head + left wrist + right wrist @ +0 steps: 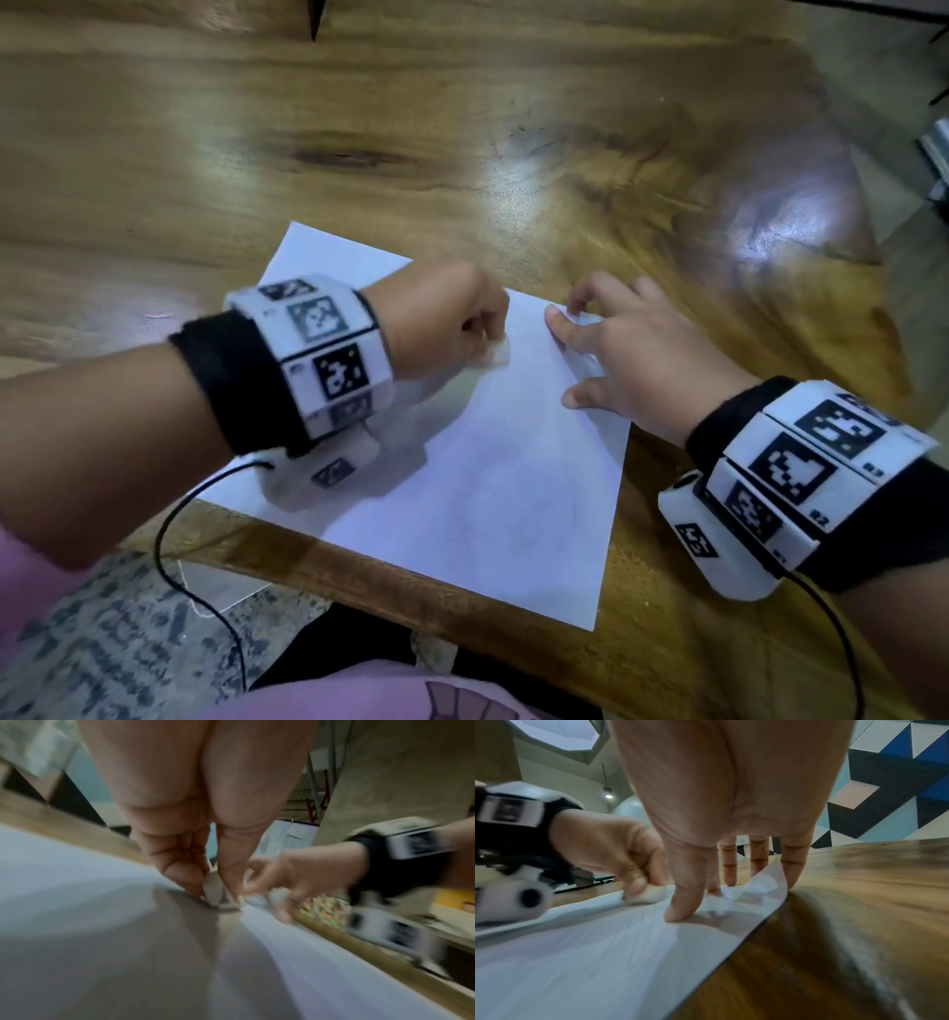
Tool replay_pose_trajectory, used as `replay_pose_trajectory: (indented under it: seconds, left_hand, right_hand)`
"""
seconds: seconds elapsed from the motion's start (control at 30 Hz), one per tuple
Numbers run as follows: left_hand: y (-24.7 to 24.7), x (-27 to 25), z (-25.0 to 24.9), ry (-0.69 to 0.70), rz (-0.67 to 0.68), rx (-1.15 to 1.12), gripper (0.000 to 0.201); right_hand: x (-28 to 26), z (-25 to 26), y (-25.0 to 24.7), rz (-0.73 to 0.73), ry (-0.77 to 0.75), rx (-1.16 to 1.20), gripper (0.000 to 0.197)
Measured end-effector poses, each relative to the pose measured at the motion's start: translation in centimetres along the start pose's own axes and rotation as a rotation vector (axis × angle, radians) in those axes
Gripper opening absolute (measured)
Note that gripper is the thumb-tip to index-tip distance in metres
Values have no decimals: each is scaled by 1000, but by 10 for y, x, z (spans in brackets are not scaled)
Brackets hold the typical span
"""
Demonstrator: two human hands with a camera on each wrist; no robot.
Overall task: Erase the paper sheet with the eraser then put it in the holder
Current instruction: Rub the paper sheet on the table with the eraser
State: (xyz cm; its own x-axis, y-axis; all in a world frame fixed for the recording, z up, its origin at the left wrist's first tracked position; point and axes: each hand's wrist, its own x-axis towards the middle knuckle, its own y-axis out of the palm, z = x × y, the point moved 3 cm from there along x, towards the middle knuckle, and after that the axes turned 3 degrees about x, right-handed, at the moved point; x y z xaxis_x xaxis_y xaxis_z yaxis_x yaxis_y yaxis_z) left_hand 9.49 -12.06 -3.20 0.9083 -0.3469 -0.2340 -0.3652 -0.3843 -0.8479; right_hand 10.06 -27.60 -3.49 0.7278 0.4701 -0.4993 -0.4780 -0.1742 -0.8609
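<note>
Pinching one eraser [497,354] in left hand [441,321] on one paper sheet [493,473]; pressing right hand [637,354], fingers spread, on sheet, table [462,128]

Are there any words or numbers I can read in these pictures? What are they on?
No words are plainly readable.
Right wristband: tiny printed marks beside its black-and-white code squares, too small to read.
Left wristband: code squares only, blurred.
Paper: only faint pencil marks, no readable writing.
Eraser: no label visible.
</note>
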Motion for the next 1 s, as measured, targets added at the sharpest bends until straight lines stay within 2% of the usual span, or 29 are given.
replay_pose_trajectory:
  seconds: [0.07, 0.13, 0.17, 0.23, 0.3, 0.37, 0.43, 0.5, 0.57, 0.6, 0.73, 0.8, 0.83, 0.9, 1.0]
  left_hand:
    - [14, -26, -2, 108, 102, 21, 12]
    - [25, -45, -1, 135, 244, 10, 1]
    - [26, -45, 0, 134, 259, 4, 3]
    - [17, -29, -2, 127, 146, 9, 2]
    - [6, -5, -2, 53, 13, 25, 9]
    - [2, 9, 0, 2, -29, 35, 13]
    - [8, -7, -1, 73, -11, 49, 12]
    - [18, -33, 0, 148, 81, 49, 12]
    - [26, -51, 2, 151, 198, 18, 5]
    - [24, -52, 4, 139, 205, -3, 2]
    - [1, -25, 15, -28, -33, -6, 11]
    - [-1, -20, 18, -85, -51, 21, 13]
    - [2, -24, 17, -72, -45, 25, 11]
    - [9, -39, 14, -9, 14, -3, 8]
    - [16, -53, 16, -62, 178, -87, 7]
  right_hand:
    - [0, -1, 1, 1, 3, 6, 77]
    - [0, -1, 1, 4, 7, 14, 76]
    - [0, -1, 1, 3, 8, 15, 76]
    - [1, 0, 1, 2, 7, 11, 76]
    - [0, 0, 1, 4, 13, 3, 75]
    - [1, 0, 1, 4, 11, 0, 75]
    - [0, 0, 0, 9, 11, 11, 76]
    - [0, 0, 0, 16, 16, 15, 76]
    - [0, 0, 0, 24, 22, 9, 76]
    - [0, 1, 0, 26, 23, 7, 76]
    - [0, 1, 1, 18, 29, 9, 77]
    - [1, 1, 1, 27, 33, 13, 77]
    - [1, 1, 0, 31, 35, 16, 77]
    - [1, 1, 0, 33, 36, 22, 76]
    - [0, 0, 0, 35, 37, 25, 76]
